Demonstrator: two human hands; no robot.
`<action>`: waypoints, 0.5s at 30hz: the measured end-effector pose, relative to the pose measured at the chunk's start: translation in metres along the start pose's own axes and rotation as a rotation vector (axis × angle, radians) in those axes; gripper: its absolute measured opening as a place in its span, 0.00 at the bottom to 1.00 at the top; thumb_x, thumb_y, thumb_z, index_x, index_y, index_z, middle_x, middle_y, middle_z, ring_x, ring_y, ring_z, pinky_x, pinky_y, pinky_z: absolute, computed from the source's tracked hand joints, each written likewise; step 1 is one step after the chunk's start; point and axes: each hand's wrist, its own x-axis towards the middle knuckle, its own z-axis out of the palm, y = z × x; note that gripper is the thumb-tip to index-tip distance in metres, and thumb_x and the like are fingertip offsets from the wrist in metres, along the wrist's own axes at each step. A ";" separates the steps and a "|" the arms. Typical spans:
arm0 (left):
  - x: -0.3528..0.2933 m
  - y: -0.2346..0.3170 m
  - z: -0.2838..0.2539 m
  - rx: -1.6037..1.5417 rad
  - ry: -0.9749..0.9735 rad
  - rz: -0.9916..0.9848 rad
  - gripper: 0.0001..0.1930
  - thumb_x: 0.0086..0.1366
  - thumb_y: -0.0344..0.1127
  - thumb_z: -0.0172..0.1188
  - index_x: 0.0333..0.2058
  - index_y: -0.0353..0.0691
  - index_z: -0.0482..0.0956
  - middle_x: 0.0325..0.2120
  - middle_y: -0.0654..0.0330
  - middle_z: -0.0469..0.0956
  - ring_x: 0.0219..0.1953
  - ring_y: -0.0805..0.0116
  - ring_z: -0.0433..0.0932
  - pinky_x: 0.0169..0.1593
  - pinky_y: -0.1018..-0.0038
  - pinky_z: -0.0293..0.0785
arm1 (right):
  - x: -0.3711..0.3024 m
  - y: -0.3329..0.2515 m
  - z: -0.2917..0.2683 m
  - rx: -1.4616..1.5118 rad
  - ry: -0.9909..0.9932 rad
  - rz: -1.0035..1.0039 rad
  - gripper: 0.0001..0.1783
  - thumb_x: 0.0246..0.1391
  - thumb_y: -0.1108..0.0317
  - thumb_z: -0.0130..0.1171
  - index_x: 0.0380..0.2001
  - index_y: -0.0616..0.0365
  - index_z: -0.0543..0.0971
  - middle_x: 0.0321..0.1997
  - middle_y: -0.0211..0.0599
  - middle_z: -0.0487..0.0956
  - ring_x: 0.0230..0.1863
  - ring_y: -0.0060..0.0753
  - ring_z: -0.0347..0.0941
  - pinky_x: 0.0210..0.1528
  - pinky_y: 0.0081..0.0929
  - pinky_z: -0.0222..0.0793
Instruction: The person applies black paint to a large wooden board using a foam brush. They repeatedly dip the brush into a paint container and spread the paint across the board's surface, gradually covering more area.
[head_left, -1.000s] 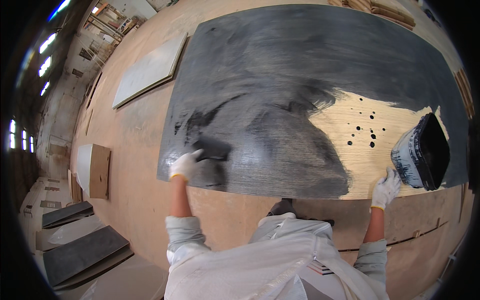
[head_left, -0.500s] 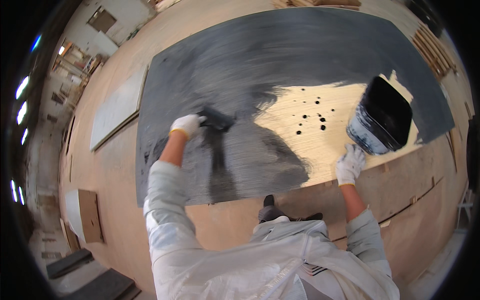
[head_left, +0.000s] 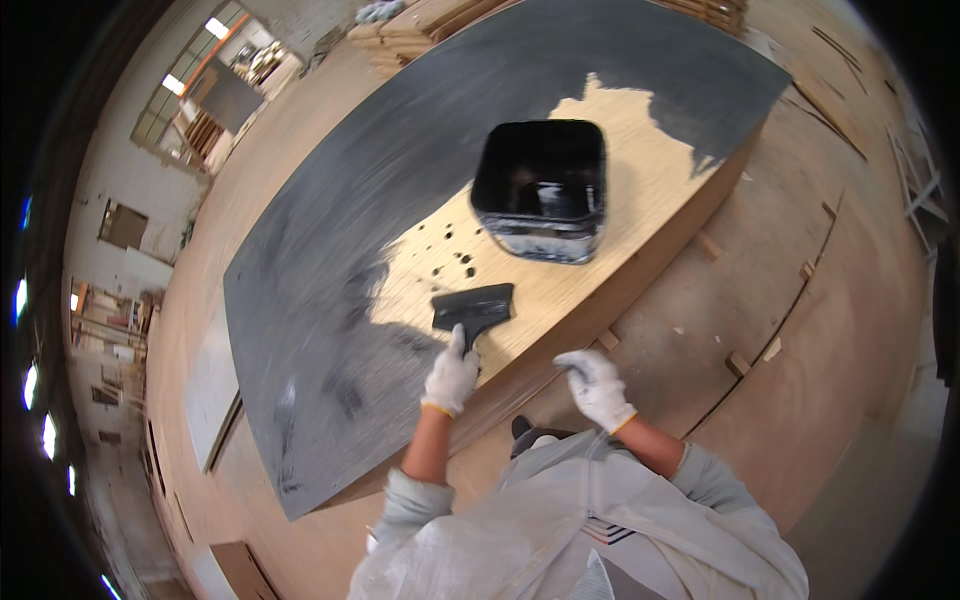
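My left hand (head_left: 451, 380), in a white glove with a yellow cuff, grips the handle of a wide flat brush (head_left: 474, 308) covered in black. The brush head is over the bare pale wood, near the dark paint's edge. My right hand (head_left: 597, 388), gloved the same way, is off the panel's near edge, fingers stretched out and holding nothing. A large panel (head_left: 320, 230) carries dark grey-black paint, with a pale unpainted patch and several black drops (head_left: 449, 259). On that patch stands a paint-smeared square black bucket (head_left: 545, 190) with dark liquid inside.
A light board (head_left: 212, 390) leans low beyond the panel's left end. Stacked wood (head_left: 395, 45) lies behind the far edge. Wooden blocks (head_left: 738, 364) and a dark line (head_left: 790, 310) are on the floor at right. Metal frames (head_left: 915, 185) stand at the far right.
My left hand has brought the brush rightward from the painted area to the bare patch. My right hand has come away from the bucket. The view has turned, so the panel now slants.
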 end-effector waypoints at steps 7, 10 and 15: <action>-0.090 0.070 0.079 -0.234 0.165 -0.108 0.31 0.73 0.42 0.51 0.72 0.39 0.68 0.46 0.34 0.85 0.51 0.35 0.84 0.56 0.49 0.77 | 0.048 -0.026 0.017 0.393 -0.501 0.565 0.27 0.69 0.45 0.57 0.50 0.61 0.84 0.40 0.44 0.87 0.41 0.42 0.83 0.50 0.41 0.77; -0.125 0.065 0.076 -0.253 0.363 0.027 0.24 0.73 0.35 0.51 0.65 0.36 0.75 0.43 0.37 0.86 0.44 0.42 0.88 0.51 0.54 0.80 | 0.072 -0.051 0.012 0.310 -0.648 0.650 0.25 0.67 0.46 0.58 0.45 0.60 0.84 0.34 0.48 0.86 0.36 0.49 0.83 0.44 0.46 0.78; -0.154 0.056 0.087 -0.928 0.139 -0.184 0.12 0.75 0.32 0.56 0.50 0.32 0.81 0.31 0.56 0.85 0.28 0.67 0.85 0.28 0.73 0.79 | 0.095 -0.101 -0.007 0.148 -0.607 0.233 0.24 0.65 0.49 0.60 0.47 0.60 0.82 0.45 0.58 0.85 0.51 0.66 0.81 0.53 0.53 0.76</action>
